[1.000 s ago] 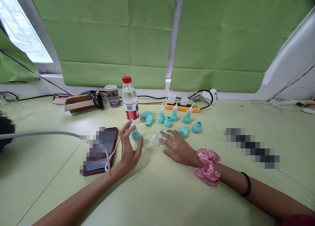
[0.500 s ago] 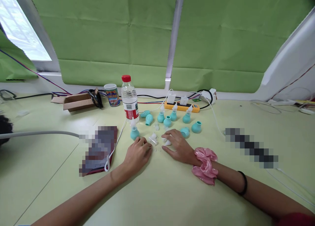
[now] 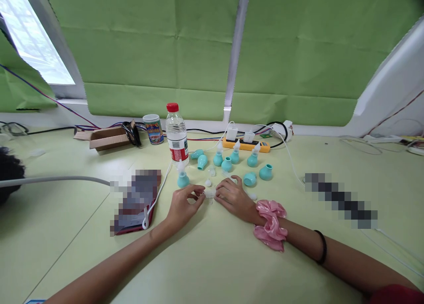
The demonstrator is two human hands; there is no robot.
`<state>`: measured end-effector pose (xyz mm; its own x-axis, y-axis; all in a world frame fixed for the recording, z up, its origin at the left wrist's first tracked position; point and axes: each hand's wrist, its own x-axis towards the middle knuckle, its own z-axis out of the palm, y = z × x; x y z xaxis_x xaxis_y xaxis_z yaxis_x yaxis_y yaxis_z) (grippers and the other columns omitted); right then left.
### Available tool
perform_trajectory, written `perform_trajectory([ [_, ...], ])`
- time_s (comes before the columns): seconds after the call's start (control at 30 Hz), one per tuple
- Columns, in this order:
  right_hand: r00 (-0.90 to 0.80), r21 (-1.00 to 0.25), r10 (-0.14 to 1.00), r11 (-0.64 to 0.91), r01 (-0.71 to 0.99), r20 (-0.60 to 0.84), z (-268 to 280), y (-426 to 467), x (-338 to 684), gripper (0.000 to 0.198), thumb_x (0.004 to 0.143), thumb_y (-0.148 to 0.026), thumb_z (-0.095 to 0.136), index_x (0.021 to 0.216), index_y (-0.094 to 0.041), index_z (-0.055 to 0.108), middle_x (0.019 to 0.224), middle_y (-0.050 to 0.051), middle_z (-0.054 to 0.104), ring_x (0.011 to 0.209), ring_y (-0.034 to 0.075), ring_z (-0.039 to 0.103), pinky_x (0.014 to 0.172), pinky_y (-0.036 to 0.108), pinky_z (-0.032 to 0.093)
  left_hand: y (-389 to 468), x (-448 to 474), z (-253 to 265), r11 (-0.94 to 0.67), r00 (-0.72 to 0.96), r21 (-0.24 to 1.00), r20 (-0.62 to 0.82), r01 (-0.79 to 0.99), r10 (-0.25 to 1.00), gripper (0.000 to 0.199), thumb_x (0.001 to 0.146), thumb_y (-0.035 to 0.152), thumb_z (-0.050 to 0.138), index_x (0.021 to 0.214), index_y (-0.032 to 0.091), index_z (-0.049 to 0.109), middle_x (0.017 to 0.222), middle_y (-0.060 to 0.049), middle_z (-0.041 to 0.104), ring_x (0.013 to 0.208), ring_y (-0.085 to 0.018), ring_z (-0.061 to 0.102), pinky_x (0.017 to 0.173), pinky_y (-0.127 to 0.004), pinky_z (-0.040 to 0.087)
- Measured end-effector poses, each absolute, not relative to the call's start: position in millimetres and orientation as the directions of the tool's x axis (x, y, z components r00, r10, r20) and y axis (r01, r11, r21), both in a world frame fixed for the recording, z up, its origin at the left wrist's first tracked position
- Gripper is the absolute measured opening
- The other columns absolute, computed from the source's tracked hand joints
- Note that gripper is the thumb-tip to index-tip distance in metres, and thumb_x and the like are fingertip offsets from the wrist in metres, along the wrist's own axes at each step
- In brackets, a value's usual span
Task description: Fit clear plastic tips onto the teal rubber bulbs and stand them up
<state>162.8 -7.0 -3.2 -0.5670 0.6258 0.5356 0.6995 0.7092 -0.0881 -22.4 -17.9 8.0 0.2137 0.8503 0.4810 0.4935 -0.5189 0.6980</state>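
My left hand (image 3: 183,203) and my right hand (image 3: 233,198) meet over a small clear-white plastic piece (image 3: 209,193), each pinching one end of it just above the table (image 3: 212,260). A teal bulb with a white tip (image 3: 182,177) stands upright just beyond my left fingers. Several more teal bulbs (image 3: 232,159) stand or lie farther back, some with white tips. Loose small white tips (image 3: 208,182) lie between the bulbs and my hands. A pink scrunchie (image 3: 270,224) sits on my right wrist.
A water bottle with a red cap (image 3: 176,135) stands behind the bulbs, beside a printed can (image 3: 153,129) and an open cardboard box (image 3: 109,138). A yellow power strip (image 3: 245,144) with chargers lies at the back. A phone (image 3: 137,202) with a white cable lies left.
My left hand came down from beside the upright bulb to the table. Both hands then drew together and took hold of the small white piece.
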Motion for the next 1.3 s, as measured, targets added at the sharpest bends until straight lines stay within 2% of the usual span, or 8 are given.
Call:
perform_trajectory([
  [0.1, -0.531, -0.166, 0.625, 0.722, 0.672, 0.572, -4.4, -6.4, 163.3, 0.005, 0.079, -0.022, 0.049, 0.081, -0.017, 0.051, 0.079, 0.003, 0.060, 0.081, 0.016, 0.053, 0.085, 0.041, 0.026, -19.1, -21.8, 9.0, -0.501, 0.211, 0.735, 0.458, 0.457, 0.864, 0.011, 0.069, 0.018, 0.056, 0.076, 0.014, 0.063, 0.075, -0.004, 0.067, 0.060, -0.012, 0.062, 0.060, -0.023, 0.053],
  [0.23, -0.496, -0.268, 0.627, 0.743, 0.614, 0.601, -4.2, -8.7, 164.3, 0.024, 0.075, -0.020, 0.052, 0.098, -0.018, 0.045, 0.078, 0.002, 0.058, 0.077, 0.016, 0.054, 0.086, 0.042, 0.029, -19.5, -21.5, 9.3, -0.479, 0.229, 0.760, 0.421, 0.439, 0.878, 0.012, 0.070, 0.018, 0.055, 0.078, 0.016, 0.064, 0.078, -0.004, 0.068, 0.064, -0.014, 0.063, 0.063, -0.024, 0.053],
  [0.33, -0.517, -0.250, 0.564, 0.794, 0.554, 0.645, -5.1, -10.5, 164.7, 0.030, 0.077, -0.016, 0.048, 0.106, -0.020, 0.040, 0.076, 0.000, 0.056, 0.075, 0.014, 0.055, 0.090, 0.043, 0.030, -19.6, -21.4, 9.6, -0.507, 0.252, 0.733, 0.440, 0.454, 0.862, 0.013, 0.070, 0.017, 0.055, 0.078, 0.016, 0.065, 0.077, -0.004, 0.068, 0.065, -0.014, 0.063, 0.064, -0.024, 0.052],
  [0.5, -0.571, -0.338, 0.567, 0.820, 0.463, 0.594, -6.7, -13.1, 164.6, 0.023, 0.077, -0.015, 0.047, 0.098, -0.021, 0.043, 0.087, 0.004, 0.057, 0.084, 0.014, 0.055, 0.071, 0.026, 0.046, -20.1, -20.8, 8.1, -0.591, 0.325, 0.649, 0.494, 0.479, 0.806, 0.014, 0.070, 0.018, 0.056, 0.080, 0.018, 0.066, 0.074, -0.004, 0.066, 0.066, -0.014, 0.061, 0.063, -0.024, 0.049],
  [0.77, -0.532, -0.402, 0.541, 0.841, 0.362, 0.651, -11.9, -13.8, 164.0, 0.022, 0.077, -0.010, 0.043, 0.094, -0.022, 0.037, 0.086, 0.004, 0.054, 0.084, 0.014, 0.054, 0.070, 0.027, 0.046, -20.1, -21.1, 6.9, -0.604, 0.318, 0.640, 0.515, 0.475, 0.796, 0.013, 0.071, 0.016, 0.055, 0.077, 0.018, 0.066, 0.074, -0.004, 0.066, 0.069, -0.015, 0.060, 0.064, -0.025, 0.048],
  [1.1, -0.574, -0.346, 0.475, 0.880, 0.325, 0.667, -8.0, -16.0, 162.1, 0.022, 0.078, -0.008, 0.042, 0.094, -0.021, 0.038, 0.084, 0.005, 0.054, 0.084, 0.014, 0.053, 0.070, 0.027, 0.046, -21.2, -20.7, 10.5, -0.562, 0.331, 0.706, 0.456, 0.431, 0.826, 0.012, 0.071, 0.016, 0.057, 0.077, 0.016, 0.068, 0.078, -0.006, 0.067, 0.072, -0.016, 0.062, 0.067, -0.025, 0.049],
  [1.3, -0.548, -0.350, 0.486, 0.873, 0.339, 0.681, -6.2, -16.7, 161.4, 0.017, 0.079, -0.011, 0.043, 0.092, -0.020, 0.041, 0.083, 0.005, 0.055, 0.082, 0.014, 0.053, 0.069, 0.026, 0.047, -18.9, -22.3, 8.5, -0.567, 0.353, 0.714, 0.449, 0.411, 0.821, 0.014, 0.071, 0.015, 0.058, 0.080, 0.017, 0.068, 0.083, -0.006, 0.068, 0.078, -0.016, 0.061, 0.070, -0.026, 0.050],
])
